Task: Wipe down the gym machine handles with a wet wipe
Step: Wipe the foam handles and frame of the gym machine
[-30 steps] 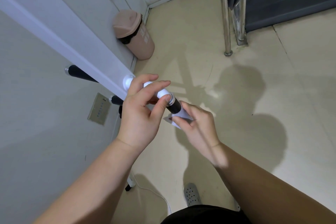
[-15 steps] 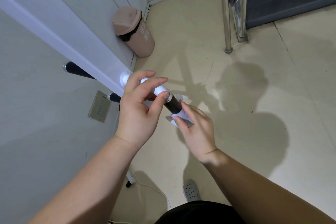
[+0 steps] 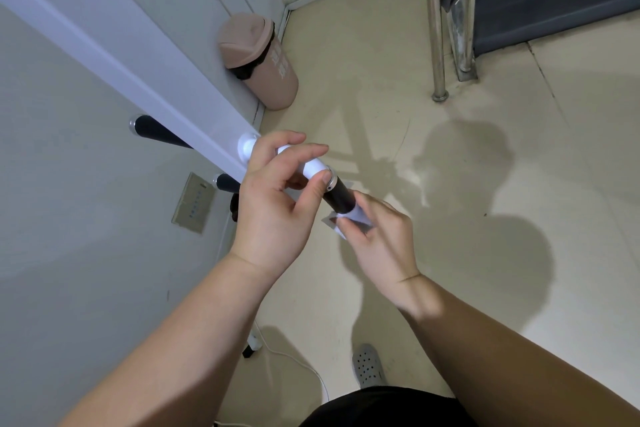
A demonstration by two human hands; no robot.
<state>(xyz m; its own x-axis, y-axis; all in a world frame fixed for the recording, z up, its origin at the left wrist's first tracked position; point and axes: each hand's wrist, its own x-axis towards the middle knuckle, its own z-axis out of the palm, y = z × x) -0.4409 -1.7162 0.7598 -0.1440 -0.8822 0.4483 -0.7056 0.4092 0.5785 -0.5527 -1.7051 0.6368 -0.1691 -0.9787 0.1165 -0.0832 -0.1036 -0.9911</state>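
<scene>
A white machine bar (image 3: 114, 55) runs diagonally from the upper left to the centre. From its lower end juts a handle with a white stem and a black grip (image 3: 337, 196). My left hand (image 3: 273, 208) curls its fingers and thumb around the white stem. My right hand (image 3: 377, 239) holds a white wet wipe (image 3: 353, 217) wrapped over the outer end of the black grip. Two more black handles (image 3: 154, 131) (image 3: 227, 182) stick out on the bar's far side.
A pink swing-lid bin (image 3: 258, 61) stands against the grey wall. Chrome posts (image 3: 437, 24) rise at the upper right beside a dark panel. A white cable (image 3: 294, 359) and a grey clog (image 3: 369, 366) lie on the beige tiled floor below.
My right hand has slid the wipe a little further out toward the end of the black grip, baring more of it. The left hand stays around the stem.
</scene>
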